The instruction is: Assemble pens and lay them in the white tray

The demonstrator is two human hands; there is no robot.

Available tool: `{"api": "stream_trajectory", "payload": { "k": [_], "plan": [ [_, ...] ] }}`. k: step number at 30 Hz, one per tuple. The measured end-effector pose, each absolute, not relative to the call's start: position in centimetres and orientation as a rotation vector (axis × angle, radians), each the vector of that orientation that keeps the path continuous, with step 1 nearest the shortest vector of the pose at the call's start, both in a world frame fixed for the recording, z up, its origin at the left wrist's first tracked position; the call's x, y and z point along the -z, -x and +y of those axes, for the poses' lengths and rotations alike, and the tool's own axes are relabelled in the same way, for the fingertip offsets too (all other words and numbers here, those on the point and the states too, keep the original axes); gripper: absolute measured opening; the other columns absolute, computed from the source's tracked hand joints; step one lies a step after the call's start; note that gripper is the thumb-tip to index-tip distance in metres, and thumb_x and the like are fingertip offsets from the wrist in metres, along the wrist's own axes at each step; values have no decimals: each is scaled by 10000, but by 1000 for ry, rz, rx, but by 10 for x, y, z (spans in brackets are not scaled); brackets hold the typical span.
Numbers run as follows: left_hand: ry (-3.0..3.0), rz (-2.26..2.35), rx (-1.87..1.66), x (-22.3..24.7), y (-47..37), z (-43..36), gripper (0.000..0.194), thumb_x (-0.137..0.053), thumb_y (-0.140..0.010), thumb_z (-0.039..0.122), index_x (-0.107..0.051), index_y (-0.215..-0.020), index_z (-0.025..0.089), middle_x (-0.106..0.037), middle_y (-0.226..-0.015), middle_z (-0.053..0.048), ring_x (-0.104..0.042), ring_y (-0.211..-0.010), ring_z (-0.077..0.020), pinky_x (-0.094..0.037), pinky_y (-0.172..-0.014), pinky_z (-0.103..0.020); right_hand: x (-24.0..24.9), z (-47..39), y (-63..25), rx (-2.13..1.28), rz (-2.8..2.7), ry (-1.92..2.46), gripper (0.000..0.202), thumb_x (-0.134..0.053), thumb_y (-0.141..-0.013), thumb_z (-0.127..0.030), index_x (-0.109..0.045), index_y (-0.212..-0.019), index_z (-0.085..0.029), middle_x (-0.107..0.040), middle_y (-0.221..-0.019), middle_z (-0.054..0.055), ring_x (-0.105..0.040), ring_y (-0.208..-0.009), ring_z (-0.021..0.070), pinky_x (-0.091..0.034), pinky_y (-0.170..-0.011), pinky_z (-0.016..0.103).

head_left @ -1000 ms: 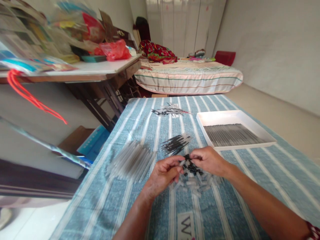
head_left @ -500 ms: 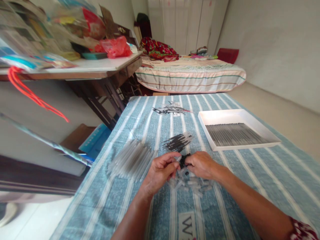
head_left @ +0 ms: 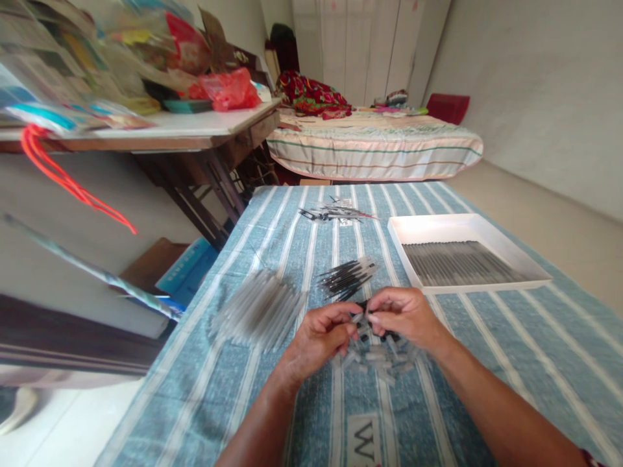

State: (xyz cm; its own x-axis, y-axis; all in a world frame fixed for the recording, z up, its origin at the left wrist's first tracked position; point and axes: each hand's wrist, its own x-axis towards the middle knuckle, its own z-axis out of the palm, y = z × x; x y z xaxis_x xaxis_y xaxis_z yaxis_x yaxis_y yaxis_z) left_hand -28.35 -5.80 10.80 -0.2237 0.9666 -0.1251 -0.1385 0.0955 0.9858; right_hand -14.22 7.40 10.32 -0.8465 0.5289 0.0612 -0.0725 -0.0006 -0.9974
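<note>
My left hand (head_left: 324,334) is closed in a pinch around a small pale piece, above a pile of short translucent caps (head_left: 384,360). Beside it, my right hand (head_left: 402,316) pinches something small and dark, its fingertips almost touching those of the left. Small black parts (head_left: 390,336) lie under the fingers. Left of my hands is a stack of translucent tubes (head_left: 260,308). Just beyond them lies a bundle of black-tipped refills (head_left: 346,277). A white box (head_left: 487,285) at the right holds a row of grey pens (head_left: 460,261).
A blue striped cloth (head_left: 272,402) covers the table. Thin dark pieces (head_left: 335,211) lie near its far edge. A side table (head_left: 195,130) with plastic bags stands at the left, and a bed (head_left: 374,149) stands beyond.
My right hand has risen from the black parts and turned, its fingertips now pinched beside my left hand. More of the black parts show beneath. The view has shifted slightly.
</note>
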Motion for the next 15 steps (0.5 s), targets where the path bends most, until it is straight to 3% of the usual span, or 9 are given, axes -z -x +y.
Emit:
{"api": "stream_trajectory", "payload": {
  "k": [15],
  "plan": [
    [-914,1269,-1327,-108,281,-57,282,-649,-748,239,-645,-1015,152,-631,-642,9,-470,-416,-48,-331,-407,-166,-103,79,138,-1749,-2020,437,143,-740,-670,-256,-684,-743,-148,-580,-665,-10,-512,-466,62,-382,-417,179]
  ]
}}
